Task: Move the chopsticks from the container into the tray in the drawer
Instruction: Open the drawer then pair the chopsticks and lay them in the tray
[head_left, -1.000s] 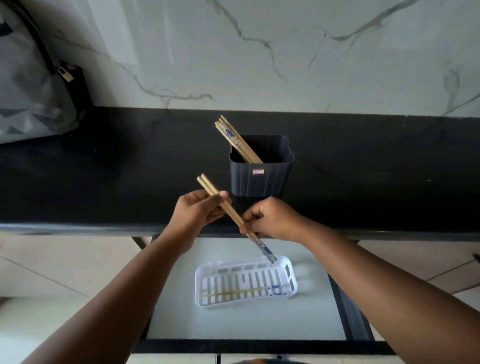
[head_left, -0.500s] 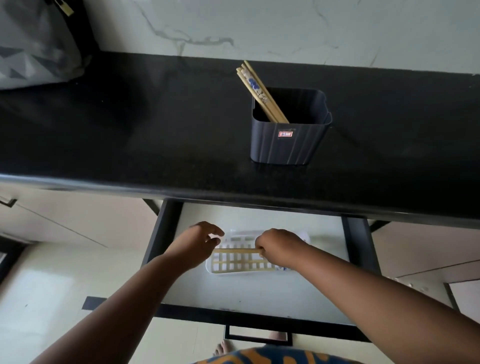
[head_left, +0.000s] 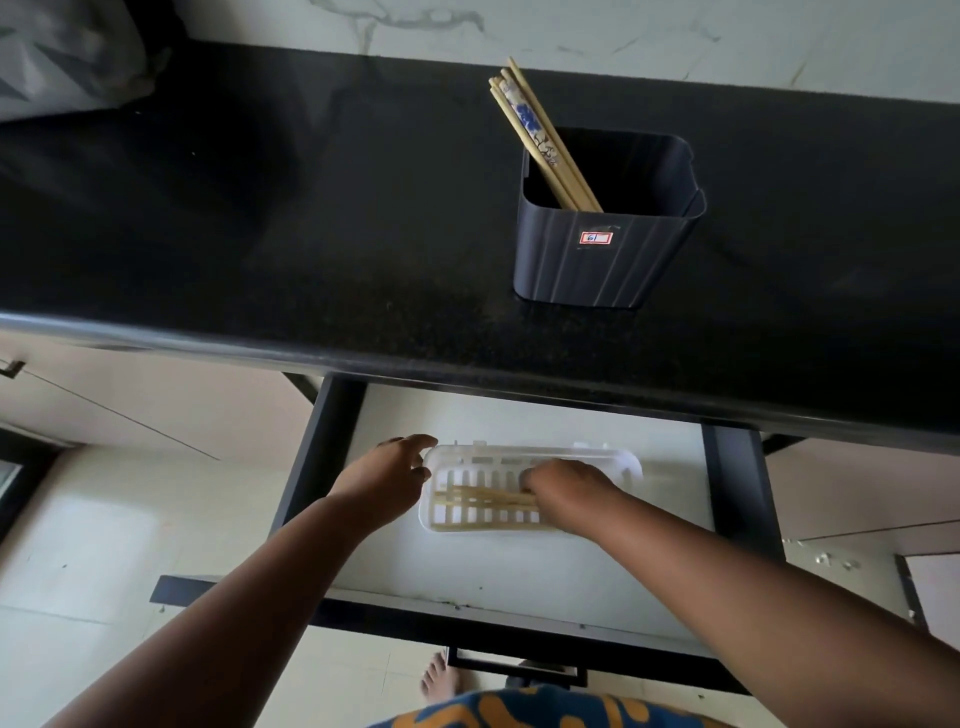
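Note:
A dark ribbed container (head_left: 605, 254) stands on the black counter with several chopsticks (head_left: 537, 130) leaning out of its left corner. Below, in the open drawer (head_left: 519, 577), lies a white slotted tray (head_left: 613, 460) with chopsticks (head_left: 483, 500) lying across its floor. My right hand (head_left: 566, 491) rests inside the tray, fingers closed over the right ends of those chopsticks. My left hand (head_left: 387, 475) hovers at the tray's left rim with fingers apart, holding nothing.
A grey patterned bag (head_left: 62, 57) sits on the counter (head_left: 260, 208) at the far left. The counter's front edge overhangs the back of the drawer. The drawer's black frame (head_left: 322, 447) runs along both sides and the front; a bare foot (head_left: 439, 675) shows below.
Both hands carried a pair of chopsticks down from the counter's edge into the drawer tray. My left hand has let go and now sits at the tray's left rim.

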